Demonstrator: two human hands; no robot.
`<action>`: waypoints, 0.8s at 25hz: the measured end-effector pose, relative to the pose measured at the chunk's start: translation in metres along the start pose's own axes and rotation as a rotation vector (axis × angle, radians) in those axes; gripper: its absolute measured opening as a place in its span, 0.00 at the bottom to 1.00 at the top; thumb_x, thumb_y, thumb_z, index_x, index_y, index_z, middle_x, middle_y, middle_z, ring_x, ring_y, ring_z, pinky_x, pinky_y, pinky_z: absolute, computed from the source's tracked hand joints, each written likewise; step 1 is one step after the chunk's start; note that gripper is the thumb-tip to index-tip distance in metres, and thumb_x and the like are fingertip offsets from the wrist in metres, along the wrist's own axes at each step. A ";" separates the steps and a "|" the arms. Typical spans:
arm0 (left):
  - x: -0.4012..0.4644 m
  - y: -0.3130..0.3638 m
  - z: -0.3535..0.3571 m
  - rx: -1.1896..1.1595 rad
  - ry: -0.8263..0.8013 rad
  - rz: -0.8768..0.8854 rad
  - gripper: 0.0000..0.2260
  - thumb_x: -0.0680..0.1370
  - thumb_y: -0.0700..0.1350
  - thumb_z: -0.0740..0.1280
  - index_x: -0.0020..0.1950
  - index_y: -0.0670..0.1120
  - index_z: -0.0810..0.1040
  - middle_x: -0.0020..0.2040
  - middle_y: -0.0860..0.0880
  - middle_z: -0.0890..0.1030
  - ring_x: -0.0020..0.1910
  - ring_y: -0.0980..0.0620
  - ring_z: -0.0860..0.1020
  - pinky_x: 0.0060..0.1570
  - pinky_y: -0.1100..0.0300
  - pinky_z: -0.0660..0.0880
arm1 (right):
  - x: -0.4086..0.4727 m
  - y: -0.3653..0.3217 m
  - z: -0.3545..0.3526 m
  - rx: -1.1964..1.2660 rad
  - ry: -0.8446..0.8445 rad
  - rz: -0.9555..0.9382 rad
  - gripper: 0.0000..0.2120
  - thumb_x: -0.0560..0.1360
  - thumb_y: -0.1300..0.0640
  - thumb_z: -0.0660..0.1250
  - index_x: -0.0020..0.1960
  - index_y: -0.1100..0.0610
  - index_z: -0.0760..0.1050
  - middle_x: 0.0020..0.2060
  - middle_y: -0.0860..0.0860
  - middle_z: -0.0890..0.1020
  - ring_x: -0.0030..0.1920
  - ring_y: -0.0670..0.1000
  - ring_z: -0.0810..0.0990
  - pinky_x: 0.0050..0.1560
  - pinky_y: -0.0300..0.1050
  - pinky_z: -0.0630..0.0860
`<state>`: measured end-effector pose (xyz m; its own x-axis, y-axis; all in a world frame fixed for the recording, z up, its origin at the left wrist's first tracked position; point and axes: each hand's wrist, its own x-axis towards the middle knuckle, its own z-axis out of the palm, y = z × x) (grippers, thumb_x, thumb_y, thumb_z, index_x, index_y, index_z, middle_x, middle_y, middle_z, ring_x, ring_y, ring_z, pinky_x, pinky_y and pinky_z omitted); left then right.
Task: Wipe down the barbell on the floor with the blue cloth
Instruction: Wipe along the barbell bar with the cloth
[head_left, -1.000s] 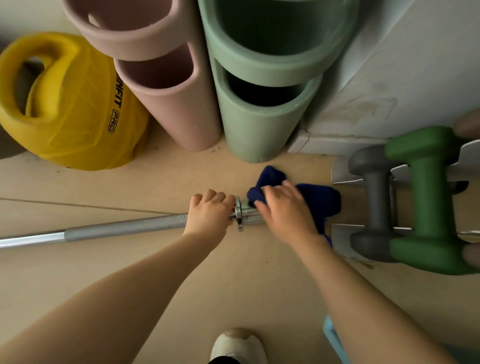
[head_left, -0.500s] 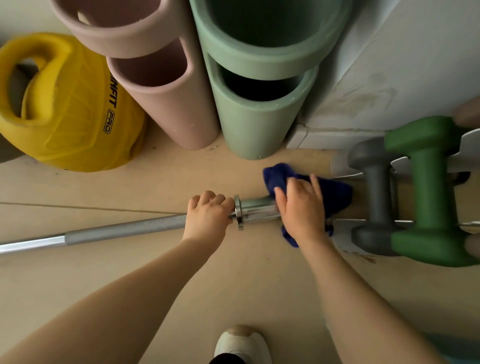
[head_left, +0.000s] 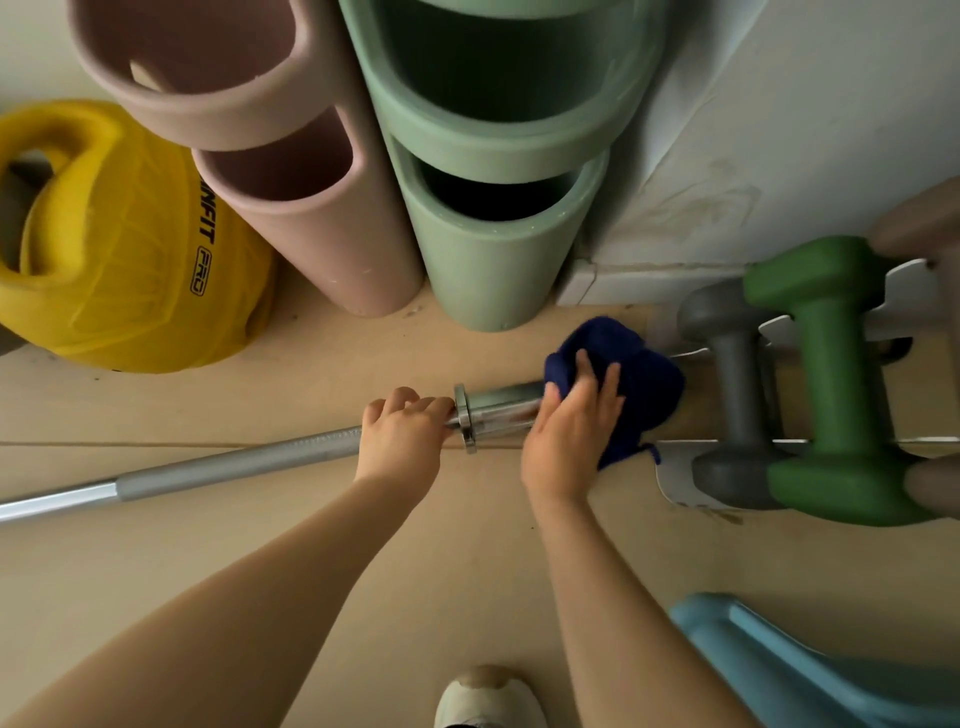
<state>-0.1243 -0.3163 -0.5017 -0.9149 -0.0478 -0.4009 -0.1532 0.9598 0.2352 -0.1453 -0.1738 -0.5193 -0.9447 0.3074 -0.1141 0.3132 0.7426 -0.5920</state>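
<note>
Beige floor (head_left: 467, 571) fills the scene, with the toe of a pale shoe (head_left: 488, 696) nearest the camera and a light blue plastic object (head_left: 810, 670) at the lower right corner. Beyond them the barbell (head_left: 234, 462) lies flat on the floor, its long axis running roughly left to right and rising slightly toward the right. The left hand (head_left: 402, 441) is curled over the shaft just inside the collar (head_left: 465, 418), steadying it. The right hand (head_left: 571, 431) lies over the chrome sleeve end, fingers curved over the blue cloth (head_left: 639, 384) and pressing it round the bar's tip, so this hand is the one at the working end. Likely the sleeve is being wiped now, and the long shaft off to the left remains, which means any next stroke would run leftward along the bar. Close to the cloth on the right sits a rack with a grey dumbbell (head_left: 735, 395) and a green dumbbell (head_left: 831, 374). Farther back stand pink foam rollers (head_left: 311, 223), green foam rollers (head_left: 493, 260) and a yellow handled ball (head_left: 119, 244) against the wall (head_left: 779, 130).
</note>
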 end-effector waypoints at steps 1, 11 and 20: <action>0.001 0.001 -0.001 0.004 -0.014 -0.006 0.12 0.81 0.47 0.57 0.62 0.50 0.73 0.62 0.54 0.78 0.67 0.48 0.65 0.61 0.54 0.60 | -0.014 -0.014 0.004 0.042 -0.039 0.059 0.19 0.79 0.57 0.59 0.69 0.59 0.67 0.72 0.59 0.65 0.75 0.56 0.58 0.72 0.51 0.57; 0.006 -0.006 -0.007 0.024 -0.013 0.028 0.13 0.80 0.50 0.58 0.61 0.49 0.75 0.57 0.52 0.81 0.65 0.46 0.68 0.59 0.54 0.63 | 0.013 -0.027 0.000 0.405 0.088 0.393 0.20 0.80 0.62 0.56 0.71 0.62 0.61 0.77 0.55 0.51 0.77 0.56 0.46 0.76 0.51 0.51; 0.006 -0.013 0.006 0.071 0.160 0.133 0.08 0.68 0.44 0.76 0.44 0.46 0.81 0.37 0.50 0.85 0.43 0.42 0.81 0.38 0.51 0.76 | 0.029 -0.009 -0.008 0.893 0.193 0.944 0.22 0.81 0.54 0.56 0.73 0.54 0.56 0.70 0.56 0.66 0.68 0.58 0.68 0.69 0.52 0.64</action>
<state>-0.1255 -0.3273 -0.5126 -0.9738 0.0430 -0.2232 -0.0054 0.9773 0.2119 -0.1753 -0.1669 -0.5106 -0.3465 0.6232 -0.7012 0.5995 -0.4278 -0.6765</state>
